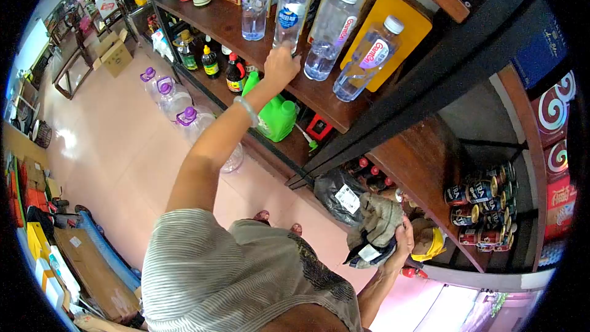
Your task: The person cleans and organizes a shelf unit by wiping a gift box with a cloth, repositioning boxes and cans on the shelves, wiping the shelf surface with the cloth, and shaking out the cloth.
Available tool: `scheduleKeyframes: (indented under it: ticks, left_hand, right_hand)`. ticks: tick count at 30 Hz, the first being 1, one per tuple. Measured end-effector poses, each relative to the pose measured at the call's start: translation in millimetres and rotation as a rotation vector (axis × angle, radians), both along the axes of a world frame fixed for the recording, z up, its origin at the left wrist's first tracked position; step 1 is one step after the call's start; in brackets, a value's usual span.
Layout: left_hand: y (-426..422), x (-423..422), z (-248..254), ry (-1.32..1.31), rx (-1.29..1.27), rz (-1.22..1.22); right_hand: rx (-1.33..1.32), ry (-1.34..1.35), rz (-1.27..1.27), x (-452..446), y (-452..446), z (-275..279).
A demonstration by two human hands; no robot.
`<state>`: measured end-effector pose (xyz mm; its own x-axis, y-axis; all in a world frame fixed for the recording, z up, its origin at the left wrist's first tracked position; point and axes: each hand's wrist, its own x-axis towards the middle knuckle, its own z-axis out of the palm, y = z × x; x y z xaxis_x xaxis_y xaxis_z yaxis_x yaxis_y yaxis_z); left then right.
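My left hand, with a pale bangle at the wrist, is closed around the lower part of a clear plastic bottle with a white cap and blue label, at the front of the wooden shelf. The fingers' far side is hidden. Similar clear bottles stand beside it: one bottle to its left, and a bottle and another bottle to its right, both partly filled. Low at the right, my right hand grips a crumpled grey-brown cloth with a dark part and a white tag.
Below the shelf are a green jug and sauce bottles. Large clear jugs with purple caps stand on the floor. A black bag lies by the shelf post. Several cans are stacked at right; an open carton sits far left.
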<state>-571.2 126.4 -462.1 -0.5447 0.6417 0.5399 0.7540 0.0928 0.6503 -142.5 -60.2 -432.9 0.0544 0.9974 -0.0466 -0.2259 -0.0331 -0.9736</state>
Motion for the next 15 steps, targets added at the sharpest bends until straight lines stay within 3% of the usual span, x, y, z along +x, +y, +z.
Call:
scheduleKeyframes:
  ticks: [2, 5, 11, 15]
  left_hand:
    - [9.6, 0.0, -15.8, 0.011, 0.232, 0.004]
    - [-30.3, 28.4, -18.7, -0.063, 0.369, -0.136]
    - [-110.0, 48.5, -41.1, -0.134, 0.137, -0.273]
    - [-121.4, 47.2, -18.0, -0.078, 0.263, -0.348]
  right_hand:
    - [0.001, 0.003, 0.009, -9.8, -5.8, 3.0]
    - [0.010, -0.012, 0.022, -18.4, -12.0, 4.1]
    - [-0.019, -0.062, -0.034, -13.8, -9.9, 1.7]
    - [0.143, -0.294, -0.091, -5.2, 13.5, 34.6]
